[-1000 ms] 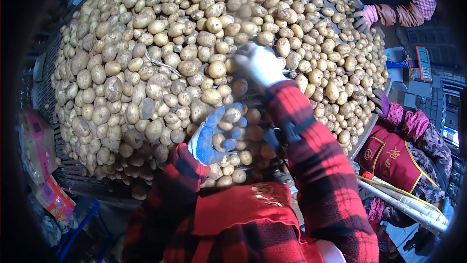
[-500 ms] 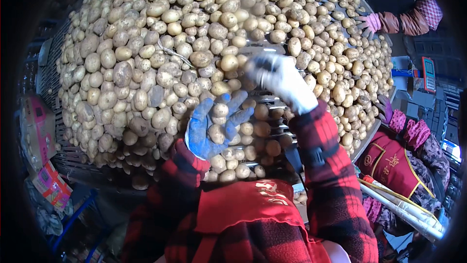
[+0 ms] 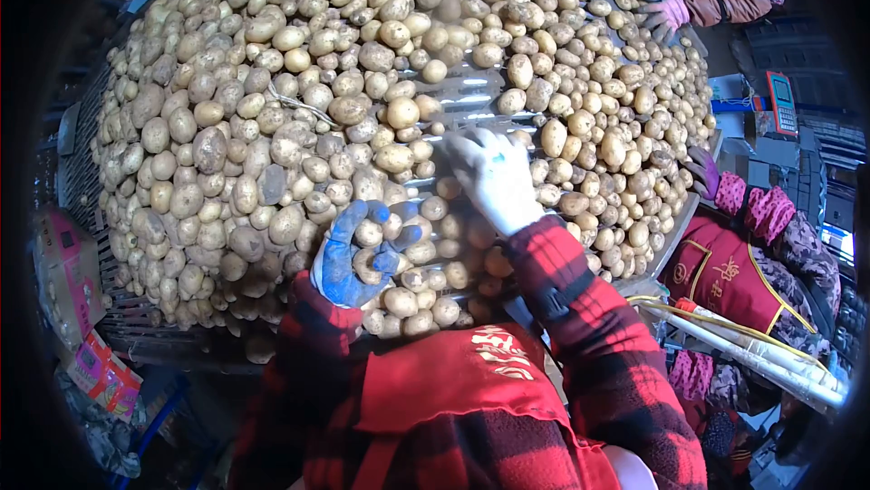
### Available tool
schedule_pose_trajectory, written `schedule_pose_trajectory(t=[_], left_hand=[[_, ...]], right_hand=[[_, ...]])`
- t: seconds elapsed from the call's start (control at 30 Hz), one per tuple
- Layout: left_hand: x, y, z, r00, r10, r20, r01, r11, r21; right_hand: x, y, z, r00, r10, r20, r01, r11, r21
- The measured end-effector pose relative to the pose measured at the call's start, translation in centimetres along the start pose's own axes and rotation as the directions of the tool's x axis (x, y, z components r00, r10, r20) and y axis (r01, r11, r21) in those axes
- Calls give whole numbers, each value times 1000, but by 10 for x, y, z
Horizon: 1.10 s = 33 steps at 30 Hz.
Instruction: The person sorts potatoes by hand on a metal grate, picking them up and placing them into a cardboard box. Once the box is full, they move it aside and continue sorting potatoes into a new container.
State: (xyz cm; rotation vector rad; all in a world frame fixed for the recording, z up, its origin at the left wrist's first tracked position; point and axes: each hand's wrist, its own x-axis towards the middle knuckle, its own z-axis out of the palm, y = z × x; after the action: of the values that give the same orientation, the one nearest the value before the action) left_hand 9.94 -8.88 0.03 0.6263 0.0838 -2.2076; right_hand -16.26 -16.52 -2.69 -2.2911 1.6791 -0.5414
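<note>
My left hand (image 3: 349, 259), in a soiled blue glove, curls palm up around a couple of small potatoes (image 3: 368, 234) near my body. More small potatoes (image 3: 401, 301) lie just beside and below it. My right hand (image 3: 500, 184), in a white glove, reaches over the slatted surface (image 3: 471, 91) in the middle of the pile. Its fingertips are smeared by motion, and whether they grip anything is hidden. A large heap of potatoes (image 3: 208, 150) covers the left side, with a dry stalk (image 3: 304, 107) lying on top.
At the upper right, a co-worker's gloved hand (image 3: 666, 14) touches the potatoes. Another person's purple-gloved hand (image 3: 702, 171) rests at the right edge, near a red apron (image 3: 725, 277). Beyond stands a red-framed keypad device (image 3: 781, 102). White pipes (image 3: 752, 349) run at lower right; printed cartons (image 3: 68, 281) stand left.
My right hand has moved slightly left and down, nearer my body. My left hand has curled further around its potatoes. The whole view has shifted a little.
</note>
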Motion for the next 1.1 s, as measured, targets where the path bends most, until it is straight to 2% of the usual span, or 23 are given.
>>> schedule_pose_trajectory(t=[0.07, 0.1, 0.13, 0.17, 0.23, 0.3, 0.33, 0.37, 0.43, 0.5, 0.53, 0.6, 0.67, 0.7, 0.77, 0.8, 0.87, 0.9, 0.93, 1.0, 1.03, 1.07, 1.1], left_hand=[[-2, -4, 4, 1000, -15, -4, 14, 1000, -27], [-4, -4, 13, 1000, -31, -5, 31, 999, -40], [-4, -1, 21, 998, -68, 15, 69, 996, -63], [-3, -1, 22, 997, -65, -51, 63, 996, -55], [-4, -4, 20, 982, -67, -179, 60, 997, -44], [-4, -2, 6, 985, -98, -142, 88, 993, -76], [-8, -2, 3, 985, -99, -142, 94, 995, -44], [-10, -2, 1, 985, -100, -143, 99, 995, -16], [-12, -5, 6, 987, -138, -87, 130, 987, -90], [-9, -9, -19, 981, -177, -78, 166, 977, -135], [-11, -9, -26, 981, -181, -68, 170, 975, -143], [-17, -7, -15, 985, -169, -38, 162, 975, -150], [-24, -3, 2, 990, -138, -4, 136, 980, -145], [-24, -2, 2, 990, -139, 15, 140, 979, -148], [-29, -1, 0, 988, -150, 46, 155, 976, -153], [-31, -2, 3, 982, -174, 76, 187, 958, -219], [-32, -5, 5, 984, -178, -6, 174, 966, -193], [-34, -10, 5, 983, -179, -48, 167, 968, -187], [-34, -13, 7, 972, -149, -182, 128, 985, -119], [-35, -20, -4, 982, -163, -94, 157, 985, -72], [-34, -23, -10, 984, -172, -50, 170, 984, -46], [-30, -22, -16, 970, -244, 10, 243, 959, -143], [-32, -26, -20, 977, -189, -98, 195, 980, 51]], right_hand=[[18, -8, 18, 997, 23, 75, -17, 996, -89], [24, -3, 48, 1000, -22, -1, 22, 992, -123], [36, -11, 51, 997, 20, 71, -6, 982, -188], [43, -15, 50, 987, 67, 146, -29, 967, -253], [47, 1, 40, 976, 129, 173, -118, 990, -74], [50, 21, 23, 957, 170, 236, -209, 967, 149], [44, 19, 7, 911, 304, 278, -401, 807, 434], [38, 15, -9, 949, 258, 181, -311, 859, 407], [25, -14, -46, 959, 181, 220, -275, 789, 549], [10, -47, -82, 911, -101, 400, -214, 713, 668], [-1, -42, -65, 946, -226, 233, -28, 659, 752], [-3, -29, -44, 975, -167, 144, 79, 876, 475], [-12, -26, -18, 990, -96, 104, 84, 989, 118], [-13, -37, -2, 986, -67, 153, 79, 994, -76], [-8, -41, 43, 989, -69, 134, 107, 947, -302], [-9, -36, 51, 992, -82, 95, 103, 965, -243], [-10, -23, 52, 995, -101, 9, 101, 986, -130], [-10, -19, 43, 997, -71, -6, 71, 996, 47], [-9, -24, 21, 1000, 22, -1, -21, 980, 196], [-13, -40, -11, 979, 183, 84, -199, 819, 538], [-18, -59, -39, 976, 175, 126, -215, 733, 645], [-23, -72, -60, 994, 52, 93, -95, 824, 558], [-24, -84, -78, 982, -113, 150, 16, 848, 529]])
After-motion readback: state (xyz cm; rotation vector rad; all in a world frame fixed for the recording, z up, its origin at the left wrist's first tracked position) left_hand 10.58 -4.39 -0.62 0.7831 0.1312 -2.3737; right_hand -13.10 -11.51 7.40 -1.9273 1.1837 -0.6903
